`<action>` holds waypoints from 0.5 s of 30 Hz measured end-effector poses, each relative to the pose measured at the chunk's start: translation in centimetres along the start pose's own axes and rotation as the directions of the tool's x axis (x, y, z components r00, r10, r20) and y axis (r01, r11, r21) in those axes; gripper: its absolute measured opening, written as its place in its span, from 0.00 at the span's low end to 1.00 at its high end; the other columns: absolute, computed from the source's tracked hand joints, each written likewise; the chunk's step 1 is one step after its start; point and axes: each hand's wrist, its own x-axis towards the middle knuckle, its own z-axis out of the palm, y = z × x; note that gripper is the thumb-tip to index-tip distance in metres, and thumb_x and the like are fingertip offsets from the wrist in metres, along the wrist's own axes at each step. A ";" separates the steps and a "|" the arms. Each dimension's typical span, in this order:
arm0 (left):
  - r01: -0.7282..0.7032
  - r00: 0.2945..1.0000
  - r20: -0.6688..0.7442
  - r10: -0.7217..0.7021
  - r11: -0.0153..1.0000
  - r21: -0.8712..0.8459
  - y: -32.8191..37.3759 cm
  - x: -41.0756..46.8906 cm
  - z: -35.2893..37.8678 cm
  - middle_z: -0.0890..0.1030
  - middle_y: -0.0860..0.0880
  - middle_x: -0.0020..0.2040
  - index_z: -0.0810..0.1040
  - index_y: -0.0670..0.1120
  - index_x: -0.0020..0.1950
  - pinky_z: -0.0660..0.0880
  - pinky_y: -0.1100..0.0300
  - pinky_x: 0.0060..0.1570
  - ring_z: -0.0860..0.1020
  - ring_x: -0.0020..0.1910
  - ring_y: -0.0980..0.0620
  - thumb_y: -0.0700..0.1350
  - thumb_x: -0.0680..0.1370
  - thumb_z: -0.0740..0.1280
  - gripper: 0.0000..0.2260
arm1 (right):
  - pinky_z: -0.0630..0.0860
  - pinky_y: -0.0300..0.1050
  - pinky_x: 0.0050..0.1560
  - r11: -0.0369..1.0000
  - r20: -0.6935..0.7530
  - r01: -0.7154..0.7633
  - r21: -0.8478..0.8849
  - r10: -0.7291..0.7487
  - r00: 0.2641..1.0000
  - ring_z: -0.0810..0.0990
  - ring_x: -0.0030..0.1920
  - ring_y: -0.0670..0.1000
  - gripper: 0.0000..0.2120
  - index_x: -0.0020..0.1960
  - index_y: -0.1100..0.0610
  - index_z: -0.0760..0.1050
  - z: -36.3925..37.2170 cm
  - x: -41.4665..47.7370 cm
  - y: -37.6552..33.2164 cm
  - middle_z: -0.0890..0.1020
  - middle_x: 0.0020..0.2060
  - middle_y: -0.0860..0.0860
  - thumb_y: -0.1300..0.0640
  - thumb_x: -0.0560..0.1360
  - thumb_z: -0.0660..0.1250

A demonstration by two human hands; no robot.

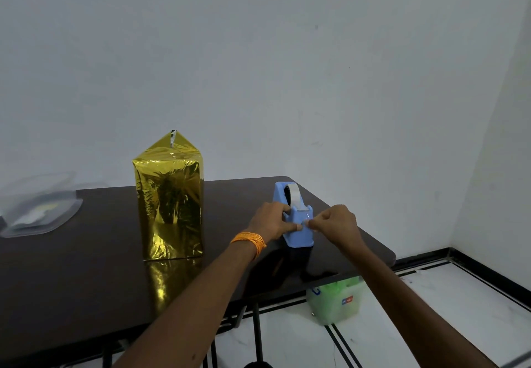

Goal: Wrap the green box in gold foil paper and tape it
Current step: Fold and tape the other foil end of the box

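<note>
Grips the blue tape dispenser (pixel 298 234) from its left side with the left hand (pixel 270 221), fingers curled round the body, thumb stretched across the near face. Pinches the free end of the clear tape (pixel 307 222) between thumb and forefinger of the right hand (pixel 336 224), right at the cutter, remaining fingers tucked in. Hands almost meeting fingertip to fingertip over the dispenser. Tape roll (pixel 293 195) seated in the far end of the dispenser, near the right far corner of the dark table (pixel 71 281). Orange thread band (pixel 250 241) wound round the left wrist.

Well apart to the left, out of both hands: the box (pixel 169 203), standing upright on the table, covered all over in gold foil paper (pixel 178 142), no green showing. Foil creased down the sides, one pointed flap sticking up at the far top edge. Golden reflection on the tabletop just in front.

Far left edge of the table: clear plastic packaging (pixel 37 209), blurred. Down on the white floor under the table's right end, a greenish plastic bag (pixel 334 301).
</note>
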 end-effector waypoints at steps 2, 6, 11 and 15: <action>0.001 1.000 -0.003 -0.001 1.000 -0.004 0.1 -0.1 0.0 0.83 0.42 0.51 0.79 0.42 0.61 0.80 0.50 0.44 0.78 0.38 0.48 0.55 0.72 0.75 0.23 | 0.60 0.39 0.28 0.991 0.032 -0.006 -0.130 0.010 0.999 0.62 0.24 0.47 0.25 0.23 0.55 0.63 -0.5 0.1 -0.2 0.65 0.20 0.47 0.60 0.69 0.76; -0.003 1.000 0.020 0.002 0.998 0.069 0.3 -0.5 -0.3 0.83 0.44 0.53 0.78 0.44 0.64 0.79 0.52 0.48 0.81 0.48 0.46 0.54 0.73 0.75 0.24 | 0.62 0.40 0.30 0.986 0.093 0.071 -0.148 -0.058 0.994 0.63 0.25 0.46 0.23 0.23 0.54 0.66 -1.1 -0.2 0.1 0.65 0.19 0.45 0.58 0.71 0.74; 0.001 0.978 -0.205 -0.025 0.993 -0.115 0.9 -1.2 -3.8 0.83 0.43 0.54 0.79 0.43 0.63 0.77 0.57 0.50 0.81 0.54 0.44 0.36 0.77 0.63 0.16 | 0.74 0.35 0.45 0.957 0.127 0.205 0.207 -0.234 0.964 0.83 0.42 0.44 0.08 0.41 0.56 0.85 -1.9 -0.9 -3.1 0.86 0.37 0.47 0.60 0.76 0.69; -0.035 0.956 -0.284 -0.078 0.927 -0.373 2.0 -2.9 -10.1 0.85 0.43 0.43 0.84 0.40 0.50 0.83 0.55 0.43 0.84 0.44 0.47 0.37 0.79 0.62 0.10 | 0.73 0.30 0.38 0.911 0.142 0.291 0.292 -0.342 0.929 0.81 0.38 0.41 0.06 0.45 0.57 0.85 -0.9 -0.7 -7.0 0.86 0.38 0.49 0.59 0.77 0.69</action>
